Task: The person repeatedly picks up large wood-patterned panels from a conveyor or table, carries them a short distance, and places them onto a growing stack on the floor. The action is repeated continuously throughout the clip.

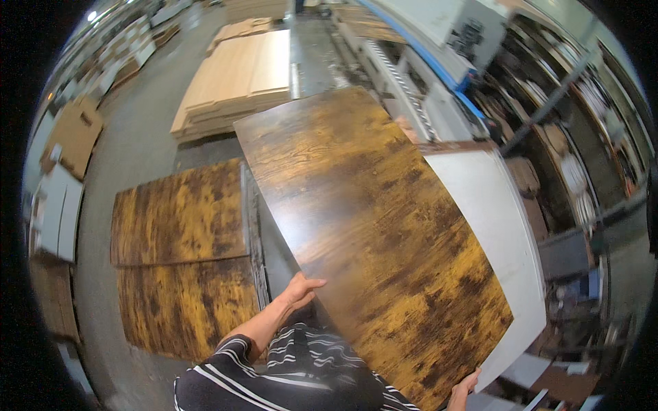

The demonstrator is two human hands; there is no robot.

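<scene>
One brown wood-grain panel (384, 240) slants before the person, its long axis running from far left to near right, partly overlapping the white tabletop (490, 198). The left hand (299, 291) grips its left edge, thumb across the face, forearm reaching forward; the right hand (465, 389) holds the near right edge. Two similar panels (181, 212) lie left; one pale board stack (240, 72) stands ahead.

- Your head-worn fisheye looks down and forward, with your striped shirt (288, 377) at six o'clock.
- The brown panel (384, 226) is near, pale boards (240, 65) farther at eleven.
</scene>
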